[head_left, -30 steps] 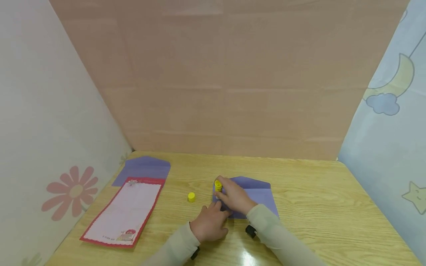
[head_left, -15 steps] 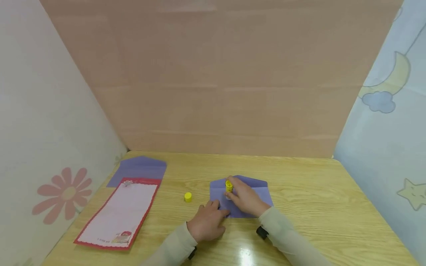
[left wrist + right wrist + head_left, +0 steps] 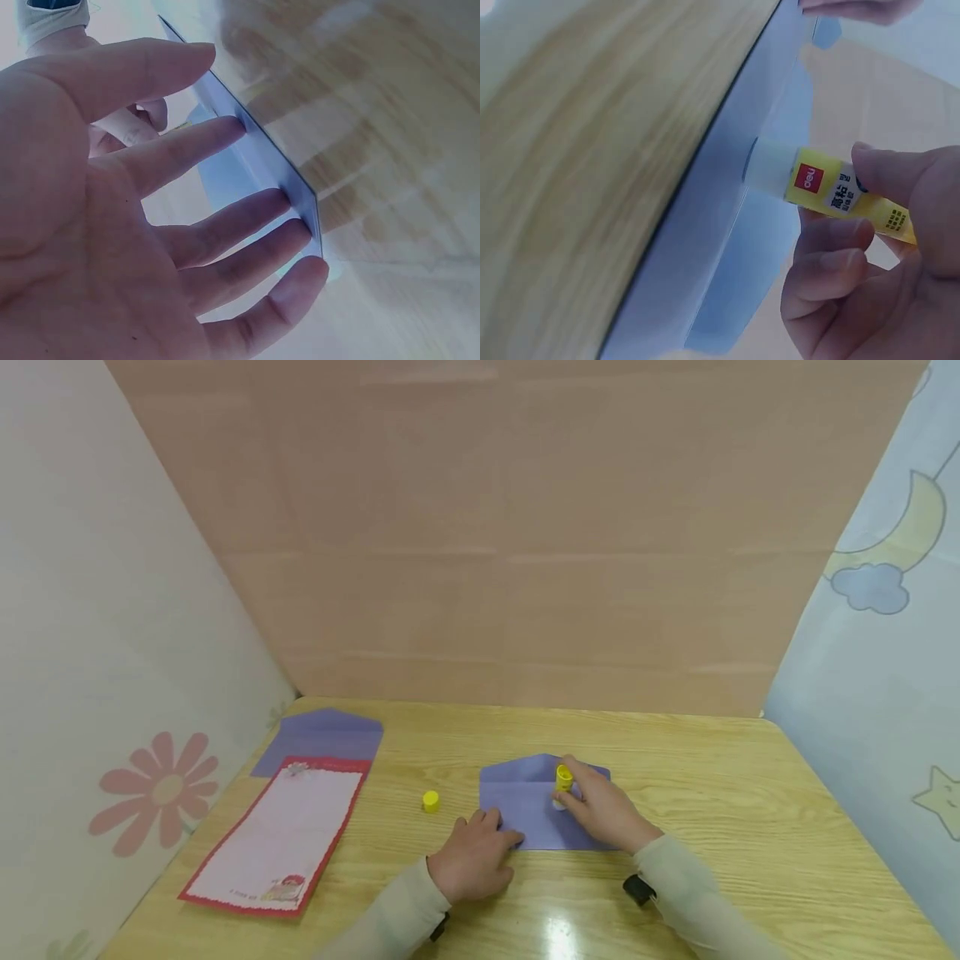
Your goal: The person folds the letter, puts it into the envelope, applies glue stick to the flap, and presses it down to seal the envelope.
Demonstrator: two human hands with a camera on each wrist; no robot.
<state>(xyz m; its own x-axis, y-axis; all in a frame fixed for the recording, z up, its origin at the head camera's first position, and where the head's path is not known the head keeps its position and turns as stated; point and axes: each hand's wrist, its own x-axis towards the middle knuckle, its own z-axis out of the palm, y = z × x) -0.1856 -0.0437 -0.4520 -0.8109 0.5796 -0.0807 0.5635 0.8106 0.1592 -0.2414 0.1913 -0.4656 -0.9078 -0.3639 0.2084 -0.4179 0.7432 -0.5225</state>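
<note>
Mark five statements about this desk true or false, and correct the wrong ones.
1. The right hand holds the glue stick. True.
2. The glue stick has its cap on. False: the yellow cap sits apart on the table.
3. Fingers of the left hand touch the nearer purple envelope. True.
4. Only one envelope is in view. False: a second purple envelope lies farther left.
5. The red-bordered sheet overlaps that second envelope. True.
</note>
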